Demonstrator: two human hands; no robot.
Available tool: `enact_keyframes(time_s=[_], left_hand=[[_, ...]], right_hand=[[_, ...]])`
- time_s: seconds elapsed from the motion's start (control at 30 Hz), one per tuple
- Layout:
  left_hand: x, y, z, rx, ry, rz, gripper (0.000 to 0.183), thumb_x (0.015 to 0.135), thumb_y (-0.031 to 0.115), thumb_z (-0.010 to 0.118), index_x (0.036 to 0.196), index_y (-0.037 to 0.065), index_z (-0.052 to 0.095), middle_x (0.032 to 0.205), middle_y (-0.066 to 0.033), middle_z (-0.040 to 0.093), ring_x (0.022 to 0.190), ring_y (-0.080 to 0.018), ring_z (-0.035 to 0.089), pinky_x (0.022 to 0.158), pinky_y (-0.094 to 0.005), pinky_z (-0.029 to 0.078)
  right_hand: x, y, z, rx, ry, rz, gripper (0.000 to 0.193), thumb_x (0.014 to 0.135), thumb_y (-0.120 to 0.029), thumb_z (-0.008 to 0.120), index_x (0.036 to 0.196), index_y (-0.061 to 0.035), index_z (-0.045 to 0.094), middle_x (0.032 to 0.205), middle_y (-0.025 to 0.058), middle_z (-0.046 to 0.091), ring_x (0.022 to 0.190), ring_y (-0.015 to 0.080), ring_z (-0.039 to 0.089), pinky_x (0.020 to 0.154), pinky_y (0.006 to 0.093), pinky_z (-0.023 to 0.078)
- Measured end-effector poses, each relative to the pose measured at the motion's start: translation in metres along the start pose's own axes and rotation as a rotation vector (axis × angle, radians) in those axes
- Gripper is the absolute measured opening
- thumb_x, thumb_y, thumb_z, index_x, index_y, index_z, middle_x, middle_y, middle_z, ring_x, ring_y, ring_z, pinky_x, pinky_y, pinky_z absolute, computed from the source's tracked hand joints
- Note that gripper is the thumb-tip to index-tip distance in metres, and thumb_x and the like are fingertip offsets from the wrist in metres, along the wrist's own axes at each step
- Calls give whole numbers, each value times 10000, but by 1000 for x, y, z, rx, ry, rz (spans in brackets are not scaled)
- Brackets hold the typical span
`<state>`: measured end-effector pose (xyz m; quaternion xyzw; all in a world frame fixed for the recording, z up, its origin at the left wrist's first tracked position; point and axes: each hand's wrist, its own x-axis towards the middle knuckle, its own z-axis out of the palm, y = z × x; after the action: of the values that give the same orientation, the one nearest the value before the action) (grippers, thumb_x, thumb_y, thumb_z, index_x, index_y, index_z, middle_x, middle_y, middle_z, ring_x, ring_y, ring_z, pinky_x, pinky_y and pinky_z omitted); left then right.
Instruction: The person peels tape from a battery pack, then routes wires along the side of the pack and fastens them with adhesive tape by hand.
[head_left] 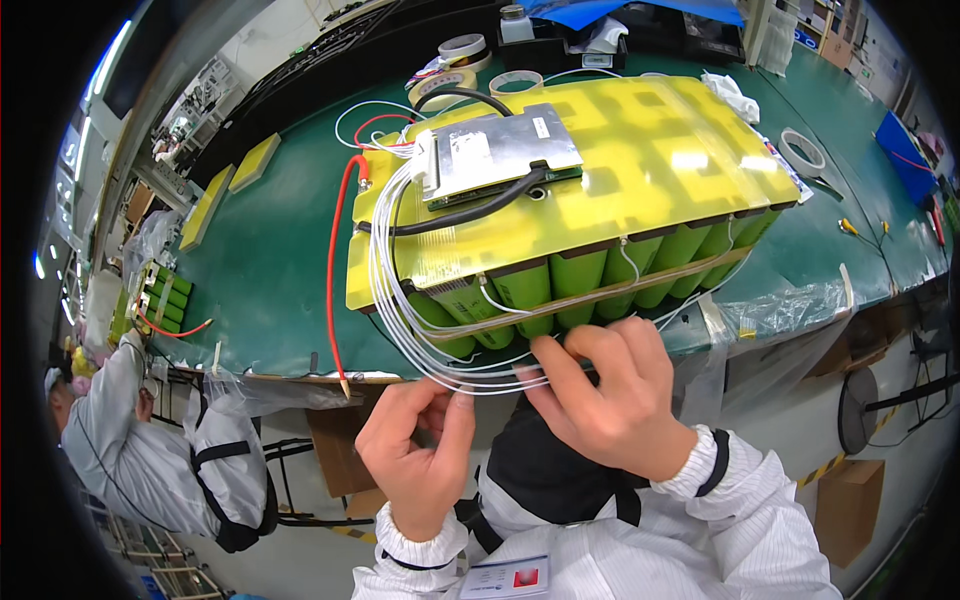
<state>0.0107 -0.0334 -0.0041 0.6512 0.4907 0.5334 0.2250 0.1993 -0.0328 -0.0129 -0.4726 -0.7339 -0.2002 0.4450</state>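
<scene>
A large battery pack [620, 170] of green cylindrical cells under a yellow sheet lies on the green table [270, 260]. A silver circuit board [495, 150] sits on its top left, with black, red and white leads. A bundle of thin white wires [400, 320] loops from the board down past the pack's front edge. My left hand [415, 455] pinches this bundle below the table edge. My right hand [605, 395] grips the same bundle a little to the right, fingers against the front cells. A red wire [331, 290] hangs along the pack's left side.
Tape rolls [445, 85] lie at the table's far side, another roll [803, 150] at the right. A smaller green cell pack [160, 300] sits at the left edge. A person in a white coat [150, 450] crouches at lower left. A cardboard box [850, 505] stands on the floor.
</scene>
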Motion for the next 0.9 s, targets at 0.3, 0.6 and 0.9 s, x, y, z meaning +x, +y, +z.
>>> enact_keyframes(time_s=[0.3, 0.6, 0.9], left_hand=[[5, 5, -3, 86, -128, 242, 192, 749, -25, 793, 932, -8, 736, 670, -62, 642, 545, -144, 577, 509, -247, 453], [11, 9, -8, 167, -61, 244, 168, 761, -20, 793, 918, 4, 739, 666, -56, 640, 519, -122, 547, 474, -247, 416], [7, 11, -9, 119, -133, 255, 186, 771, -5, 794, 947, -2, 735, 642, -48, 625, 505, -103, 537, 472, -226, 410]], right_hand=[[-6, 13, 4, 308, 53, 106, 269, 656, -29, 810, 910, -40, 723, 923, 50, 687, 643, 217, 561, 541, 320, 463], [5, 18, -6, 358, -80, 146, 179, 767, -21, 801, 925, -2, 721, 827, 125, 720, 664, 263, 690, 570, 330, 532], [12, 20, -30, 396, -127, 103, 207, 701, -26, 835, 879, -29, 728, 770, 101, 706, 565, 230, 595, 518, 314, 460]])
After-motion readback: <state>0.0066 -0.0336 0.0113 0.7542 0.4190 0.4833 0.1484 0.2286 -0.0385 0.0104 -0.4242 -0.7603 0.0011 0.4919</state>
